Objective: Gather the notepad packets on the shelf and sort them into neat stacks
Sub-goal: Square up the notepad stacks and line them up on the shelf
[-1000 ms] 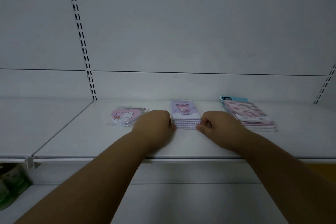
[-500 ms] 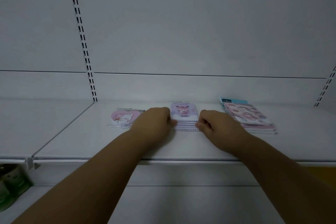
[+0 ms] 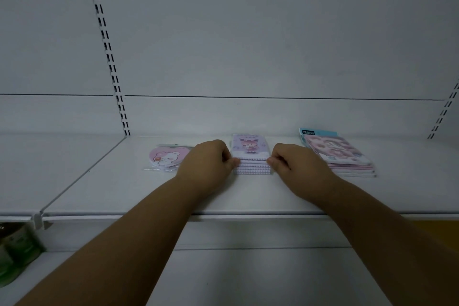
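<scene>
Purple notepad stack [image 3: 250, 156] squeezed both sides: left hand [image 3: 208, 164], right hand [image 3: 296, 164] curled, pinching edges; bare shelf [image 3: 248, 196] in front.

Print on the blue packet's header [image 3: 308, 132] is too blurred to read.

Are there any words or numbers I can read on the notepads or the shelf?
None can be read for sure.
Blue packet at the back of the right stack: white characters on a dark label, too blurred to read.
Purple stack between the left hand and right hand: small print above the cartoon, too small to read.
Pink heart packet: only a picture shows.
Shelf: no signs.
</scene>
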`<action>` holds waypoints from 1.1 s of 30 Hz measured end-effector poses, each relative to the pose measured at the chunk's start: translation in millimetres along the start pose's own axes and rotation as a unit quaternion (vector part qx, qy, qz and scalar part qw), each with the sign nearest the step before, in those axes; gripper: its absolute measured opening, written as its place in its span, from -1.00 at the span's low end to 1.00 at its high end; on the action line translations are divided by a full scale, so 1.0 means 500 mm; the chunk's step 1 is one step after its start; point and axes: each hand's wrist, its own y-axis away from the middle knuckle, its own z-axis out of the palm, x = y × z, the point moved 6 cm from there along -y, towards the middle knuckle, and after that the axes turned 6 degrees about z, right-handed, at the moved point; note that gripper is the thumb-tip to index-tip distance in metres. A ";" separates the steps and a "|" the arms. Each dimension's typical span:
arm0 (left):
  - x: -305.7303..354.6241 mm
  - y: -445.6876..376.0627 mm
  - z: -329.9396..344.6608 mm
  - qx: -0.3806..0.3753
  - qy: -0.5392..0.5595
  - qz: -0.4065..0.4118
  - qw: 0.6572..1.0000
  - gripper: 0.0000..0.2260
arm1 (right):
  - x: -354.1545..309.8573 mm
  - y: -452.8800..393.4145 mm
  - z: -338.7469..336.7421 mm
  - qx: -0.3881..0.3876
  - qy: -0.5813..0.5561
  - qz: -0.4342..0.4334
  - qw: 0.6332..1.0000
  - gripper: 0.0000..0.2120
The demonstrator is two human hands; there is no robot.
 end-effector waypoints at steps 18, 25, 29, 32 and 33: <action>0.004 0.012 -0.008 -0.014 -0.008 -0.004 1.000 -0.74 | -0.014 0.010 -0.003 -0.002 0.059 -0.008 0.998 -0.81; 0.079 0.024 -0.036 0.043 -0.033 0.122 0.991 -0.71 | 0.022 0.039 -0.076 0.108 0.028 0.041 0.993 -0.80; 0.171 0.012 -0.001 0.013 0.003 0.167 0.986 -0.76 | 0.080 0.051 -0.136 0.128 0.030 0.059 0.990 -0.87; 0.227 -0.008 0.038 -0.010 -0.006 0.189 0.982 -0.80 | 0.146 0.048 -0.164 0.116 0.043 0.074 0.990 -0.90; 0.244 -0.016 0.052 -0.019 -0.001 0.193 0.981 -0.80 | 0.168 0.046 -0.173 0.116 0.042 0.078 0.989 -0.91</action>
